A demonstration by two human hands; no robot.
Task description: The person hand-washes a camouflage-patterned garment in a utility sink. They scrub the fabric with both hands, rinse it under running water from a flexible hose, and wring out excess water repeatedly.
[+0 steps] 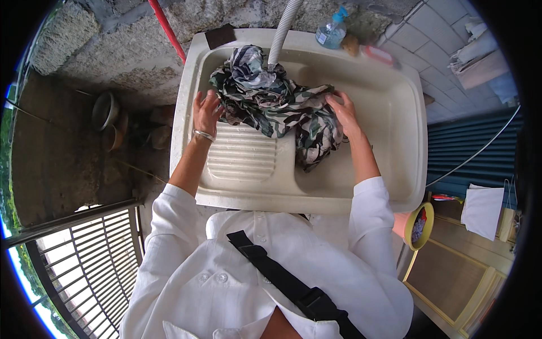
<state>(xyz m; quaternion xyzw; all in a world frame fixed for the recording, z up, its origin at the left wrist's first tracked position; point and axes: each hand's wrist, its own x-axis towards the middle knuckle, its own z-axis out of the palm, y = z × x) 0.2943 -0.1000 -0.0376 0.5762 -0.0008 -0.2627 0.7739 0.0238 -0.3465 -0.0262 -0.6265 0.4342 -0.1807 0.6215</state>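
Observation:
A crumpled camouflage garment (271, 104) in green, black, grey and pinkish tones lies in the off-white laundry sink (384, 164). It is draped partly over the ribbed washboard (243, 152) and hangs into the deeper basin on the right. At its left edge is my left hand (208, 113), fingers apart and touching the cloth, a silver bangle on the wrist. My right hand (343, 113) grips the garment's right side between thumb and fingers. Folds of cloth hide some fingertips.
A grey corrugated hose (284, 31) comes down at the sink's back. On the back right rim stand a blue pump bottle (331, 31) and a pink soap-like item (378, 55). A yellow-rimmed bucket (419, 226) is at the right; a barred railing (90, 254) is at the left.

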